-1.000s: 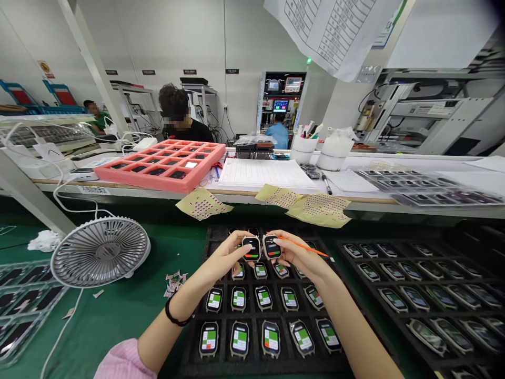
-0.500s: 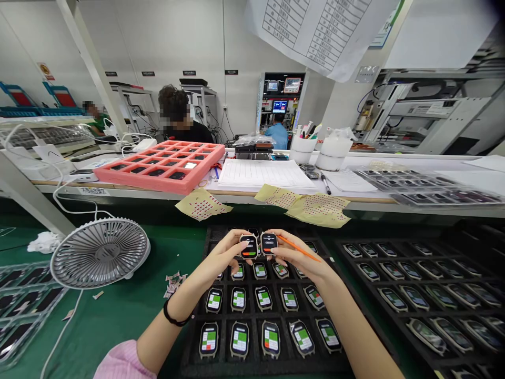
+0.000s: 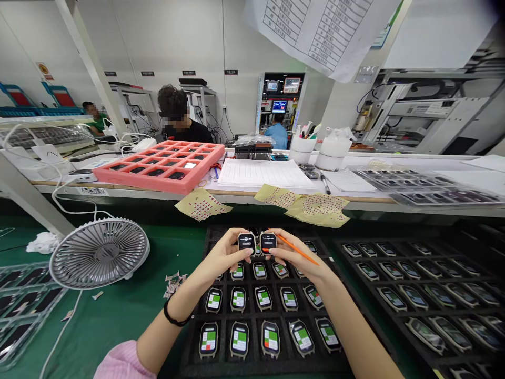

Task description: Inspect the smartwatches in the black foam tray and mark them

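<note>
My left hand (image 3: 223, 253) grips a black-screened smartwatch (image 3: 246, 243) by its sides, and my right hand (image 3: 291, 258) grips a second smartwatch (image 3: 268, 242). An orange pencil (image 3: 298, 250) also lies in my right hand, its tip pointing right. The two watches sit side by side, nearly touching, with small light text on their dark screens. Both hands hover over a black foam tray (image 3: 213, 234) holding rows of watches with green-and-white screens, such as one (image 3: 239, 339) near the front. My hands hide the tray's far rows.
A second black tray of watches (image 3: 418, 295) lies to the right, and a white desk fan (image 3: 99, 254) stands to the left. On the bench beyond are a pink foam tray (image 3: 160, 167) and a paper form (image 3: 264, 173). A co-worker (image 3: 177, 118) sits across it.
The two watches have drawn closer together and risen slightly. The left watch's red-and-green screen display has gone, leaving dark screens with small text. The pencil has swung lower.
</note>
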`<state>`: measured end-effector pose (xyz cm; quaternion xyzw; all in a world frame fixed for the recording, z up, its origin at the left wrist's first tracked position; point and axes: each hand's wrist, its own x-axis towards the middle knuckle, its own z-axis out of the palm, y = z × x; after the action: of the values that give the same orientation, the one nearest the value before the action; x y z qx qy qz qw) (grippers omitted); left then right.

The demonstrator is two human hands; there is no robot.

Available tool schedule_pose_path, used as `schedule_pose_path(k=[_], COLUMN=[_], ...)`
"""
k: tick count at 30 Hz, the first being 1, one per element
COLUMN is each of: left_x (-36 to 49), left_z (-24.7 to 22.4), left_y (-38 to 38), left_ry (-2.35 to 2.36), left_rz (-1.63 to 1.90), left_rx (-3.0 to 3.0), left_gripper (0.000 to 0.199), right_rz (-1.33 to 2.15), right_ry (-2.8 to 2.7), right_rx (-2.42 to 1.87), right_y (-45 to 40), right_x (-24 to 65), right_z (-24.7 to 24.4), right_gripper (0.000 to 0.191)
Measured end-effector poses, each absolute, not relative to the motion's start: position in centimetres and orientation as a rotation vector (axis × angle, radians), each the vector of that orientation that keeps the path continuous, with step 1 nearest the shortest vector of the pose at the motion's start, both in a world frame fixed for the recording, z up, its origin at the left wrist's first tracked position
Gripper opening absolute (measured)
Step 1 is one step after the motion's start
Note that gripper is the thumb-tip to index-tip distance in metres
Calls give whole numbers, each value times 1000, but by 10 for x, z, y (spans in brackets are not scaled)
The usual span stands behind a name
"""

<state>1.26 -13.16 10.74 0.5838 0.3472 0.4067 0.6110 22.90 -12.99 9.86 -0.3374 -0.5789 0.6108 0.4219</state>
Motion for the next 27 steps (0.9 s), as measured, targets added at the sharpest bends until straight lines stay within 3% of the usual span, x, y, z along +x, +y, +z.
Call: schedule_pose_path(k=[19,27], left_x=[14,12], left_z=[108,109], left_y=[-130,-132], left_ry=[876,819], left_rz=[961,952], left_rx=[1306,1355], left_gripper=[41,46], right_rz=[1490,1461], right_ry=[-1397,-1446], right_rx=[-935,-916], right_y=[-129,-130], right_x=[228,227], right_z=[100,100], right_gripper=[32,40])
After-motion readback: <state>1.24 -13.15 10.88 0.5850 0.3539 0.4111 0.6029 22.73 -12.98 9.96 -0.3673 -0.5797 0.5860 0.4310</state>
